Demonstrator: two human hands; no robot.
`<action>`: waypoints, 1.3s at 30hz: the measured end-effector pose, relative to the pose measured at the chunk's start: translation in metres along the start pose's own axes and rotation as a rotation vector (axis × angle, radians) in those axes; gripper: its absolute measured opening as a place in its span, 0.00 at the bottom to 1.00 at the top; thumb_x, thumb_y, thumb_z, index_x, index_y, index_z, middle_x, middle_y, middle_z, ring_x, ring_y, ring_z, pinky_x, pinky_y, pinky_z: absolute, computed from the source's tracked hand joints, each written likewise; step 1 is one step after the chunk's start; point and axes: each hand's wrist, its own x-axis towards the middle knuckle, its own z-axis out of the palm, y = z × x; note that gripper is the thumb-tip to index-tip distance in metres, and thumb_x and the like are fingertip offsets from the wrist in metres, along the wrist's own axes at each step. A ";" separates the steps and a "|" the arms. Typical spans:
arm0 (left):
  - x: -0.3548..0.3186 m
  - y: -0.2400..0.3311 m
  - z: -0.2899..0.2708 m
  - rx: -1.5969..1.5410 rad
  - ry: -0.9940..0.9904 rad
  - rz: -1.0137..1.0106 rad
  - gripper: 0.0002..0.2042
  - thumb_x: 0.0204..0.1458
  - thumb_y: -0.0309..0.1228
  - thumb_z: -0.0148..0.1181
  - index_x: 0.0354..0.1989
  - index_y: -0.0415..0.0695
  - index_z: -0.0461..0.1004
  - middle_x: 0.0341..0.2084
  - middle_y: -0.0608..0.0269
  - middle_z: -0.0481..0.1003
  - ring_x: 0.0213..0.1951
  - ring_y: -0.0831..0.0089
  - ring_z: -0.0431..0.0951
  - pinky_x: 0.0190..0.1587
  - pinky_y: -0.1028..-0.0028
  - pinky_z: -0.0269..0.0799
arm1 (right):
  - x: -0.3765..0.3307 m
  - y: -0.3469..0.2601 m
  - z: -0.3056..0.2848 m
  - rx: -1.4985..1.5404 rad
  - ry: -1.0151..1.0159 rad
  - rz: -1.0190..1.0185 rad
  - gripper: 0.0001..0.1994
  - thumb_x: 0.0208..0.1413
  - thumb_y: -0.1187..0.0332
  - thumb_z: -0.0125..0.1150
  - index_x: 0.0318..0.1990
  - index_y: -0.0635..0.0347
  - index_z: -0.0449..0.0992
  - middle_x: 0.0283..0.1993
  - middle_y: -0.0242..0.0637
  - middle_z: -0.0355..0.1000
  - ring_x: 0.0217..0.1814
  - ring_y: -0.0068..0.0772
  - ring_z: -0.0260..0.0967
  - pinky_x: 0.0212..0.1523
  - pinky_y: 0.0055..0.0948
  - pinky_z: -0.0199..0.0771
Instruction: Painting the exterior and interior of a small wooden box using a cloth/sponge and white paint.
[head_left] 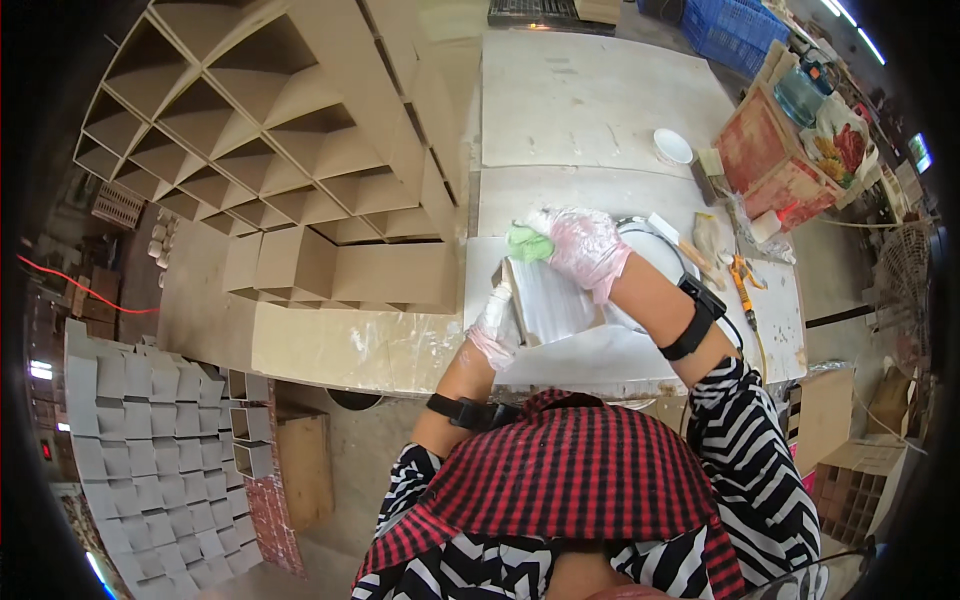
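A small box [552, 308] with a wet-looking whitish side stands tilted over the table in front of me. My left hand [494, 330], in a thin paint-smeared glove, grips its left edge. My right hand [585, 245], gloved in pinkish film with white smears, is closed on a crumpled light green cloth [528, 243] at the far edge of the box. Whether the cloth touches the box I cannot tell. Partly hidden behind my right forearm is a round white container [648, 240] with a dark rim, and a wooden-handled brush [682, 247] lies across it.
Bare brown box compartments [300, 150] are stacked at the left of the white-stained table [560, 120]. A white bowl [672, 146], an orange-handled tool [743, 285] and a reddish wooden crate [770, 150] stand at the right. Whitish boxes [160, 430] fill a rack at the lower left.
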 end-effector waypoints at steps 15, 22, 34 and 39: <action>-0.032 0.033 -0.031 0.038 -0.083 0.013 0.20 0.56 0.42 0.43 0.52 0.43 0.63 0.48 0.56 0.67 0.48 0.64 0.70 0.51 0.65 0.66 | 0.025 -0.021 0.009 0.364 0.467 0.269 0.14 0.51 0.63 0.53 0.46 0.51 0.69 0.41 0.40 0.71 0.40 0.38 0.70 0.41 0.30 0.69; -0.041 0.051 -0.051 -0.094 -0.132 0.029 0.18 0.55 0.36 0.41 0.50 0.39 0.64 0.46 0.55 0.69 0.47 0.63 0.70 0.52 0.65 0.65 | 0.004 -0.038 0.044 0.595 0.656 0.205 0.16 0.48 0.66 0.56 0.46 0.59 0.67 0.40 0.44 0.71 0.43 0.41 0.69 0.44 0.30 0.67; -0.056 0.055 -0.065 -0.059 -0.197 -0.077 0.19 0.57 0.37 0.38 0.53 0.39 0.62 0.48 0.54 0.67 0.50 0.62 0.68 0.53 0.63 0.65 | -0.007 -0.072 0.016 -0.020 0.551 0.169 0.12 0.48 0.61 0.54 0.41 0.49 0.72 0.38 0.36 0.71 0.40 0.37 0.70 0.40 0.31 0.70; -0.062 0.059 -0.054 -0.145 -0.346 -0.053 0.20 0.57 0.39 0.37 0.54 0.40 0.61 0.48 0.54 0.67 0.50 0.62 0.68 0.52 0.64 0.66 | -0.039 -0.085 0.047 -0.115 0.448 -0.193 0.12 0.49 0.60 0.53 0.42 0.48 0.70 0.40 0.35 0.70 0.40 0.36 0.70 0.38 0.32 0.71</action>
